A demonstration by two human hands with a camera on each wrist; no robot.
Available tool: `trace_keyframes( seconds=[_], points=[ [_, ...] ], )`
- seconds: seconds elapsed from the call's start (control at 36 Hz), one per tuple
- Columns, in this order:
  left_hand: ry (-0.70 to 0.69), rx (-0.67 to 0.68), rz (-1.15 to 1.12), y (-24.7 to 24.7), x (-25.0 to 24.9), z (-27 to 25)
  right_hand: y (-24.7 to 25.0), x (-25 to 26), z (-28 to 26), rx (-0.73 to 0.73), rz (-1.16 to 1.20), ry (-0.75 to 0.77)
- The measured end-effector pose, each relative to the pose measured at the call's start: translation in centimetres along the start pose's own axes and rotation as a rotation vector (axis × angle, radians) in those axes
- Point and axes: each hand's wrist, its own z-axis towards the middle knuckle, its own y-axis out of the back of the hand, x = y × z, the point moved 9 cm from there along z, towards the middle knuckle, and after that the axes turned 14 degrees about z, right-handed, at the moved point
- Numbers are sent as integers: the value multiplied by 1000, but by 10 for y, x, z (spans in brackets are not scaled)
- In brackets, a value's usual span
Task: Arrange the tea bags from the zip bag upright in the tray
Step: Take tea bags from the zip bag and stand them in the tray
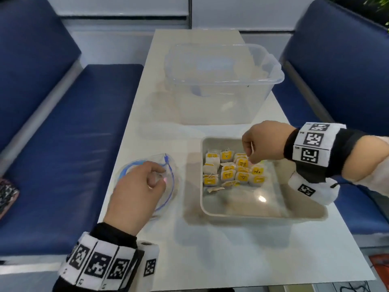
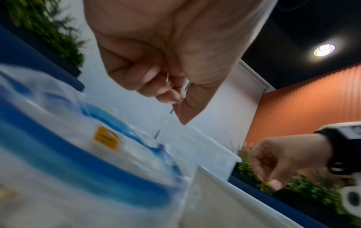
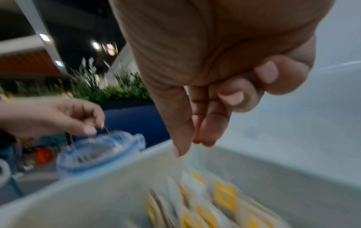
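Paper-light and limp, the tea bags (image 1: 231,170) are going to handle like almost nothing: soft pouches that will flop unless leaned on a neighbour, each trailing a thin string to a yellow tag. My guess is the best hold is a pinch on the tag or the pouch's top edge, since squeezing the body could crush or tear it.

Most of them are sitting in the tray (image 1: 263,213), packed in rough rows at its twelve o'clock end, mostly upright, with one or two lying flat at the six o'clock edge of the cluster. The near half of the tray is bare.

The right hand (image 1: 263,142) is hovering over the one o'clock corner of the cluster, thumb and fingers drawn together; whether anything is pinched between them I cannot tell through the blur.

At nine o'clock from the tray, the zip bag (image 1: 166,178) is lying open-mouthed on the table (image 1: 210,260). The left hand (image 1: 136,192) is poised over its mouth, fingertips pinching what looks like a thin string. At least one yellow-tagged bag is showing inside in the left wrist view.

Beyond the tray, at twelve o'clock, a clear plastic tub (image 1: 223,85) is standing; its contents are too hazy to name.
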Motion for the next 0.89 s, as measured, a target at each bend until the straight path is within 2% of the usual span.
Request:
trace_keyframes(
  seconds=[0.06,0.08,0.14,0.25,0.39,0.58,0.67,0.75,0.89],
  points=[
    [28,-85,130,16,22,2,10,24,-1,-49,51,57],
    [58,-86,177,18,33,2,14,37,-1,-67,78,87],
    [116,4,232,13,55,1,15,66,-1,-75,127,150],
    [117,225,225,-7,73,-7,0,128,1,-10,153,277],
    [111,226,180,-9,72,-11,-37,197,13,98,38,403],
    [76,179,88,-6,62,-19,-96,233,52,258,-344,296],
    [39,164,27,-6,56,-21,-103,238,63,236,-330,216],
    [31,148,-35,-4,56,-23,-98,248,67,138,-275,222],
    [61,168,-28,-6,66,-21,-87,254,67,89,-229,260]
  ],
)
